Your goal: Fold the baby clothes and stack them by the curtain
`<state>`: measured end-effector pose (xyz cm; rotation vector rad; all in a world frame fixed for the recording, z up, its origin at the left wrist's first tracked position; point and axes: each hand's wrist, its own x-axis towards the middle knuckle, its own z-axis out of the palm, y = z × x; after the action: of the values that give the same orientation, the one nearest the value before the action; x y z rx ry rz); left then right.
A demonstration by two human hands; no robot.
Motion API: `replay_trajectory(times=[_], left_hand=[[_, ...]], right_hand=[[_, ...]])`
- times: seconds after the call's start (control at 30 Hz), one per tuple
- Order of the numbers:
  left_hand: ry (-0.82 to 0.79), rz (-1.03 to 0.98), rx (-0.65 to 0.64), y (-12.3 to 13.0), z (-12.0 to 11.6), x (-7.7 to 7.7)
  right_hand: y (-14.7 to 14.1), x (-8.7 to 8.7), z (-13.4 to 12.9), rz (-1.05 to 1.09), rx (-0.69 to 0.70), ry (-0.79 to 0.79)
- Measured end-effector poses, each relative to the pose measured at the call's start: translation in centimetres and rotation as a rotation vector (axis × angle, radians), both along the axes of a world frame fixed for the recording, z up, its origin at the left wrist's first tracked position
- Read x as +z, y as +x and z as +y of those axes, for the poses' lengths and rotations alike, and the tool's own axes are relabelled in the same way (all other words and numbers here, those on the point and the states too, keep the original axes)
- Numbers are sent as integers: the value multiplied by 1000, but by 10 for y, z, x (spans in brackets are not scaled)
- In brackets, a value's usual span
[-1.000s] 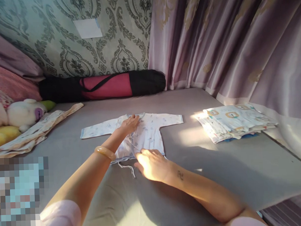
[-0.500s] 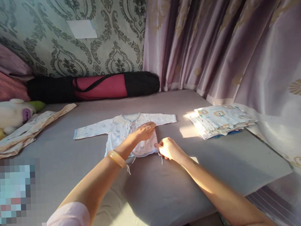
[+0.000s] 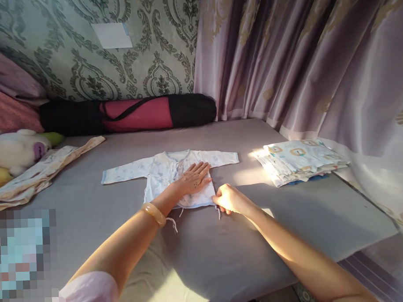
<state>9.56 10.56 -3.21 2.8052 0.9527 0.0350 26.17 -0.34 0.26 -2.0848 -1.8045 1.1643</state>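
left hand (image 3: 194, 177): moved from collar (image 3: 177, 156) to right front, palm flat, gripping nothing
right hand (image 3: 229, 198): moved to the hem's (image 3: 197, 206) right corner, pinching it
shirt (image 3: 159, 172): between bed's (image 3: 251, 241) far and near edges, seemingly smoother

White shirt (image 3: 162, 176), blue-trimmed, printed pale blue; grey sheet (image 3: 257, 246); black-and-magenta bag (image 3: 137, 118).

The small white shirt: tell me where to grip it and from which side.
Probably best pinched at its lower right corner, coming in from the right. The shirt lies flat and spread out, so a thin edge offers the likeliest hold. The right hand is at that corner, while the left hand rests flat on the front.
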Motion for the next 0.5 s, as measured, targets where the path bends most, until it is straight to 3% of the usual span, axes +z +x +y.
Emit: replay_trajectory(times=[0.13, 0.23, 0.33, 0.5], left_hand=[[57, -58, 50, -4, -8, 10], [202, -170, 152, -21, -21, 14], [259, -147, 218, -44, -36, 12], [213, -44, 305, -69, -46, -5]], right_hand=[[2, 21, 11, -29, 116, -9], [-10, 29, 29, -56, 164, 280], [-37, 17, 52, -122, 226, 576], [-73, -21, 77, -209, 275, 566]])
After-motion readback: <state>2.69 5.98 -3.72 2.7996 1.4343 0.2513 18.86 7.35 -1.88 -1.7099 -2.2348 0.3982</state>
